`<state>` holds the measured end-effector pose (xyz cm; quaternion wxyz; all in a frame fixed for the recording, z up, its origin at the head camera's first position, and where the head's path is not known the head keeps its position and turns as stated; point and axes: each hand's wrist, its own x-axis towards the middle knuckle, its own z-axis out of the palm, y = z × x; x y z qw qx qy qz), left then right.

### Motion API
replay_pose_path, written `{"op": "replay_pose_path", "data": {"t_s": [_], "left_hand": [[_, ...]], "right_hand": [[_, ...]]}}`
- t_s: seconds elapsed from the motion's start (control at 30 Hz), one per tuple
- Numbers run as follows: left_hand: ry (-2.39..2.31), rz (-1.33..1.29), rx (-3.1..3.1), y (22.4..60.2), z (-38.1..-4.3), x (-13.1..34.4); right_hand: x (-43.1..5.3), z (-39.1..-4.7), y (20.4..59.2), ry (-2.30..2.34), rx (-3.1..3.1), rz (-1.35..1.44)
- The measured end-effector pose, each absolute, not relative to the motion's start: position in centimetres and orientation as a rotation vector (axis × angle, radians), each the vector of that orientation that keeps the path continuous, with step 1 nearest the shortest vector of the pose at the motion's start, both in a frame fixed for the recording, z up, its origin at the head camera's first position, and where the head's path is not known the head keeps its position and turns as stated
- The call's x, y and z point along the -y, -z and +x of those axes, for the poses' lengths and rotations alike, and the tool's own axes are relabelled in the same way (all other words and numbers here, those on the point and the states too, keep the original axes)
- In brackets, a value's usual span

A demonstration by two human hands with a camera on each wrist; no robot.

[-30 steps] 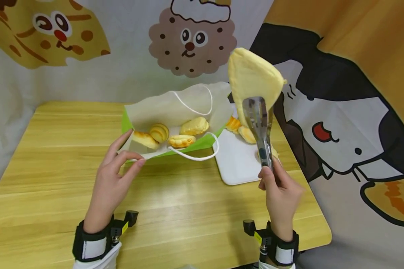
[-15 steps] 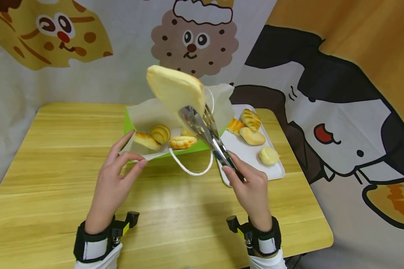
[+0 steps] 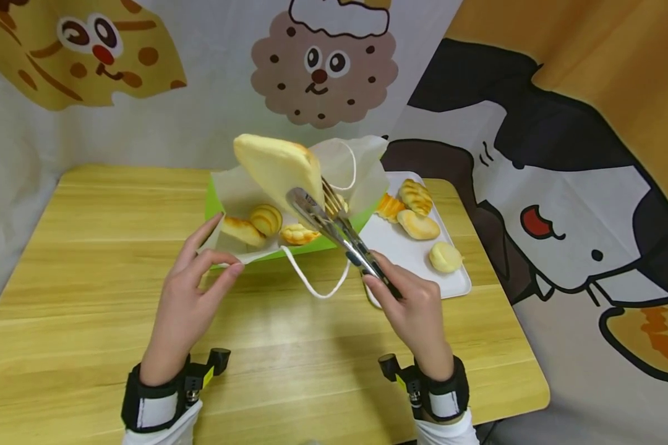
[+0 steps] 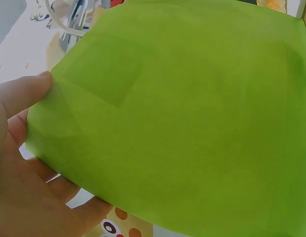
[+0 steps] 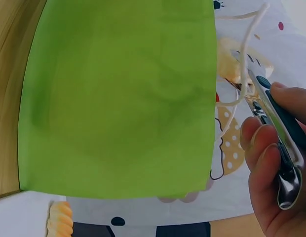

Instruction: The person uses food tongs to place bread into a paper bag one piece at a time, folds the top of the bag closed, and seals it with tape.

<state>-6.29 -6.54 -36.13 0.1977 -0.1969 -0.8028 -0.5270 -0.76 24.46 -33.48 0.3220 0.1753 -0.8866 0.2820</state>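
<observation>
My left hand (image 3: pixel 192 293) pinches the near left rim of a paper bag (image 3: pixel 214 201), green outside and white inside. In the left wrist view, the thumb lies on the green wall with the other fingers behind the edge. Metal tongs (image 3: pixel 312 211) are gripped in my right hand (image 3: pixel 417 312). Their tips clamp a large, pale, flat piece of bread (image 3: pixel 278 164), tilted over the bag's opening. Inside the bag lie a ridged roll (image 3: pixel 266 219), a long bun (image 3: pixel 242 232) and an oval bun (image 3: pixel 297 233); the tongs partly cover another.
Right of the bag, a white tray (image 3: pixel 386 266) carries a round bun (image 3: pixel 445 256), an oval bun (image 3: pixel 417 224), a striped roll (image 3: pixel 415 196) and an orange-topped piece (image 3: pixel 389 207). A white cord handle (image 3: pixel 297 269) droops over the bag's near side. A printed cloth hangs behind.
My right hand has swung left from above the tray, bringing the bread in the tongs over the bag, then lowered it slightly. The left hand stays at the bag's rim.
</observation>
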Motion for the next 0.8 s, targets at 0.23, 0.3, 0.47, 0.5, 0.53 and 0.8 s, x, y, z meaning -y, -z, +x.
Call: {"op": "replay_pose_path", "data": {"t_s": [0.23,0.3,0.47,0.5,0.53,0.8], "left_hand": [[1.477,-0.549,2.254,36.0,-6.3,6.5],[1.476,-0.547,2.256,36.0,-6.2,6.5],[1.476,-0.545,2.263,36.0,-6.2,6.5],[1.475,-0.544,2.264,36.0,-6.2,6.5],[1.476,-0.545,2.263,36.0,-6.2,6.5],[1.467,-0.549,2.263,36.1,-6.2,6.5]], "right_hand": [[-24.9,-0.7,33.2,-0.633,2.383,0.497],[-25.1,-0.7,33.1,-0.606,2.4,0.508],[-25.5,-0.6,32.6,-0.569,2.419,0.522],[-25.5,-0.5,32.5,-0.56,2.419,0.526],[-25.5,-0.5,32.4,-0.549,2.419,0.53],[-25.8,0.0,31.4,-0.477,2.446,0.524]]}}
